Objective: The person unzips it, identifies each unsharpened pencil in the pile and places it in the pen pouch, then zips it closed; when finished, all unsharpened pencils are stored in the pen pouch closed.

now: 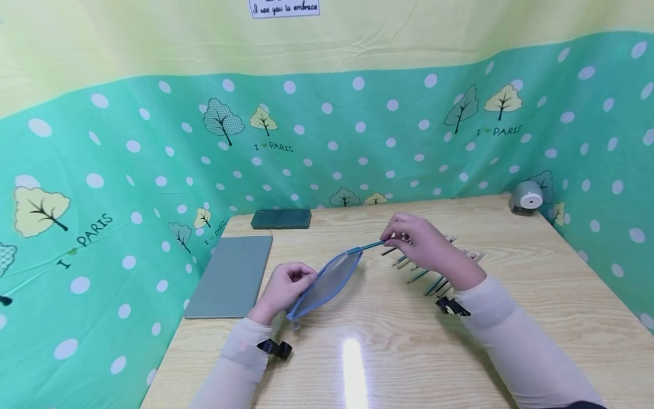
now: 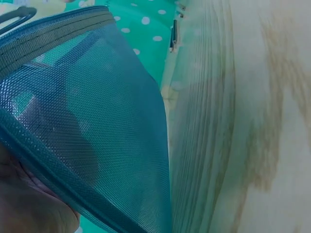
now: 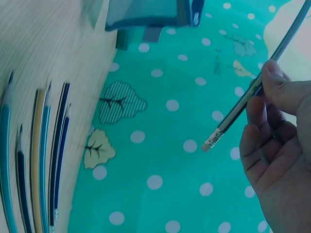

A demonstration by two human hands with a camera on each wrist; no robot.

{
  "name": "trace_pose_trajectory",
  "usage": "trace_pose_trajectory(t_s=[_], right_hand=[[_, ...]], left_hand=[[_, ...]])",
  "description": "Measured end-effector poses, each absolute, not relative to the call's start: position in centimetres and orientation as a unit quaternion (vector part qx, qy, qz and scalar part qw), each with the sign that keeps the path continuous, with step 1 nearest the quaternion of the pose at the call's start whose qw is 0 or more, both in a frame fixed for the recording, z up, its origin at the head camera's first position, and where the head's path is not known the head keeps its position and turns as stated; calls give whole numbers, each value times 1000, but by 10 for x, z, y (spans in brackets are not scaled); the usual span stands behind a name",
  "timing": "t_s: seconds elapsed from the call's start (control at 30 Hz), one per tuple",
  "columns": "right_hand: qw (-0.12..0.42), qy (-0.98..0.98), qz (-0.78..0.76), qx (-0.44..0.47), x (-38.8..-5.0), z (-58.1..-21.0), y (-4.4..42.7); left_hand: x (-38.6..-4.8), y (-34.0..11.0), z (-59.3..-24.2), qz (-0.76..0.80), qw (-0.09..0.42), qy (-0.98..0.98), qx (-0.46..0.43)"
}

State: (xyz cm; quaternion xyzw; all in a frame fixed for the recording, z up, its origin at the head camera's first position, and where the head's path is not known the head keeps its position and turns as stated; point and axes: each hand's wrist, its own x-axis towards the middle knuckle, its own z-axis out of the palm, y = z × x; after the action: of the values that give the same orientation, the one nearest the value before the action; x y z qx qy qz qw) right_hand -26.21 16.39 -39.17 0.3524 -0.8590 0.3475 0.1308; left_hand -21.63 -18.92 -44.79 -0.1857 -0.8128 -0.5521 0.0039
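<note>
My left hand (image 1: 287, 288) pinches the upper edge of a blue zippered mesh pouch (image 1: 329, 281), which is held tilted above the table. In the left wrist view the mesh (image 2: 112, 116) fills the left side, with part of the hand (image 2: 34, 199) at its lower edge. Between thumb and fingers, my right hand (image 1: 416, 241) holds a slim pencil (image 1: 373, 245) whose far end is at the pouch's right corner; whether it is inside cannot be told. The right wrist view shows the hand (image 3: 282, 131) and the pencil's eraser end (image 3: 211, 141).
Several loose pencils (image 1: 419, 276) lie on the table under and beside my right forearm. A grey flat board (image 1: 232, 276) lies at the left, a dark green case (image 1: 281, 218) at the back, and a grey sharpener-like device (image 1: 526, 197) at the back right corner.
</note>
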Motion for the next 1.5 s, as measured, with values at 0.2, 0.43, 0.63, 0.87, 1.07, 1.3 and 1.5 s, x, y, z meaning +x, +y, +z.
trace_pose_trajectory(t_s=[0.2, 0.43, 0.63, 0.87, 1.07, 1.3, 1.5], right_hand=[[151, -835, 341, 404, -253, -389, 154], [176, -804, 344, 451, -247, -393, 144], [183, -788, 338, 480, -242, -396, 134], [173, -781, 331, 501, -237, -400, 122], [175, -768, 341, 513, -237, -407, 114], [160, -764, 352, 517, -236, -414, 107], [162, -761, 353, 519, -236, -416, 106]], left_hand=[[-216, -188, -452, -554, -1, -810, -189], [-218, -185, -457, -552, -12, -812, -188], [-231, -188, -479, -543, -15, -820, -181], [-230, -185, -482, -559, -4, -806, -192], [-227, -180, -479, -568, 3, -803, -182], [-224, -176, -475, -575, -1, -801, -166], [-223, -174, -473, -575, -7, -802, -164]])
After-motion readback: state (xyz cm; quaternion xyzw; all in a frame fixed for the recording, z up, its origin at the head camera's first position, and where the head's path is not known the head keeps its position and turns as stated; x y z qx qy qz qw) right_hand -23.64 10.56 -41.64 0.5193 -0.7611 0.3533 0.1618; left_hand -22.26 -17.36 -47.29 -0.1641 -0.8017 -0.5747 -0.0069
